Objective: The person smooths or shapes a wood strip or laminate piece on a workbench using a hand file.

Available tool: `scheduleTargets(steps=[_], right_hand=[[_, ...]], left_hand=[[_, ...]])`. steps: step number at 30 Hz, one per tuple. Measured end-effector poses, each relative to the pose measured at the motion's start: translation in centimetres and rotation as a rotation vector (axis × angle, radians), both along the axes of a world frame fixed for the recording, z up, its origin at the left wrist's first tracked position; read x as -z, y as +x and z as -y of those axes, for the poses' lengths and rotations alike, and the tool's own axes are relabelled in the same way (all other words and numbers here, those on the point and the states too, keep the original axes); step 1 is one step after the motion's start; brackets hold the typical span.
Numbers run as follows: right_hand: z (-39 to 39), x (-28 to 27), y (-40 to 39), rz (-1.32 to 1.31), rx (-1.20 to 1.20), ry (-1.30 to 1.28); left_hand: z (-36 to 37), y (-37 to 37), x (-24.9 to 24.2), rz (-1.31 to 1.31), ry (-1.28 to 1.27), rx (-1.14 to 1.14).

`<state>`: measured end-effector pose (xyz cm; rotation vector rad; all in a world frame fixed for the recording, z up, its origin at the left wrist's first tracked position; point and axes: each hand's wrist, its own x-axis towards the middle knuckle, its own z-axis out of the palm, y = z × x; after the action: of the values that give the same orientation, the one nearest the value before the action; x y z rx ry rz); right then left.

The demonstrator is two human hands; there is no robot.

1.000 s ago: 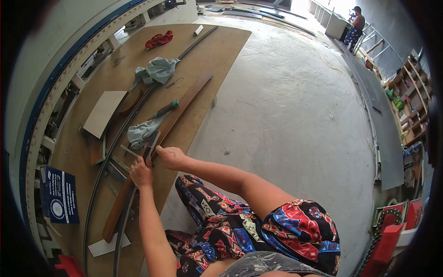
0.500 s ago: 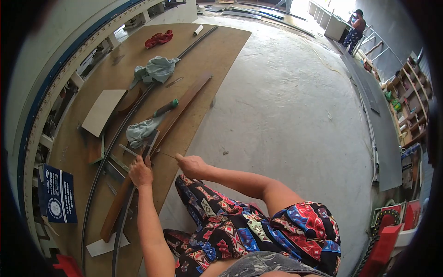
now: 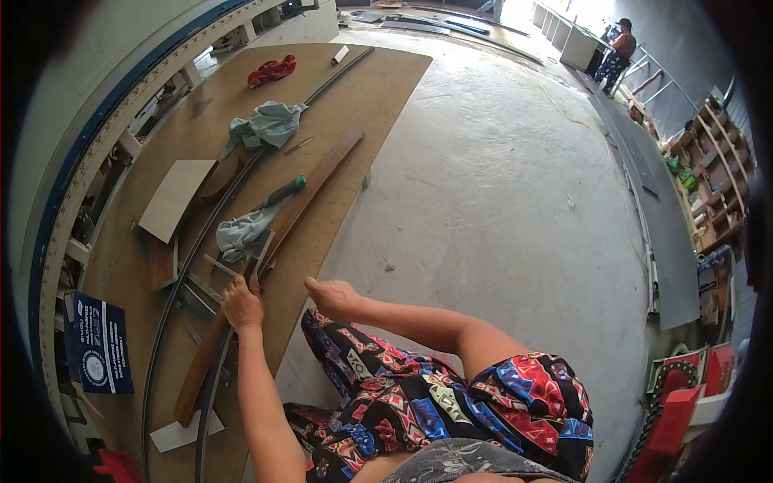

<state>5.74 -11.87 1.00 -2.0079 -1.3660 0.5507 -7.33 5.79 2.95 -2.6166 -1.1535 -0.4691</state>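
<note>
Head view shows us at a brown desk [image 3: 366, 88], with our left hand [image 3: 242, 304] wrapped narrowly around a long dark strip [image 3: 208, 402]. One end of this strip juts out just past our left fingers, and the rest runs back toward us alongside the left forearm. Our right hand [image 3: 335, 299] hangs to the right of the left one, apart from the strip and near the desk's edge; we cannot tell how tightly its fingers close or whether they pinch anything.

Directly beyond the left hand we see a pale green cloth [image 3: 240, 235], and past it a tool with a green-tipped handle [image 3: 286, 191]. One brown strip [image 3: 324, 182] slants away ahead of that hand, while a brown piece [image 3: 197, 374] lies just nearer us than it. To the left hand's left, a thin black strip [image 3: 211, 219] curves along the desk, with a pale board [image 3: 177, 197] beyond it and a blue adhesive box [image 3: 98, 346] farther left. Well ahead of both hands lie a second green cloth [image 3: 270, 125] and a red cloth [image 3: 272, 71]. Far ahead on the right stands another person [image 3: 617, 52].
</note>
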Motion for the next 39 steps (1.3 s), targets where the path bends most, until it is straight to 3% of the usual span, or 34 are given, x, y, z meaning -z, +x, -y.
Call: scheduleTargets(steps=[5,14,26,34,39], right_hand=[[0.6,0.0,-0.2,0.000,0.040,0.011],[-8.5,-1.3,0.8,0.075,-0.032,0.120],[1.1,0.9,0.1,0.064,0.022,-0.016],[-8.3,-1.7,1.1,0.100,-0.037,0.134],[-7.4,-1.5,0.7,0.069,-0.025,0.096]], left_hand=[[0.1,0.0,-0.1,0.005,0.004,0.012],[-0.2,-0.1,0.3,-0.011,0.027,-0.008],[0.2,0.1,-0.2,-0.009,-0.007,-0.009],[0.0,0.1,0.0,-0.025,0.004,-0.026],[0.1,0.0,0.0,-0.017,0.008,-0.024]])
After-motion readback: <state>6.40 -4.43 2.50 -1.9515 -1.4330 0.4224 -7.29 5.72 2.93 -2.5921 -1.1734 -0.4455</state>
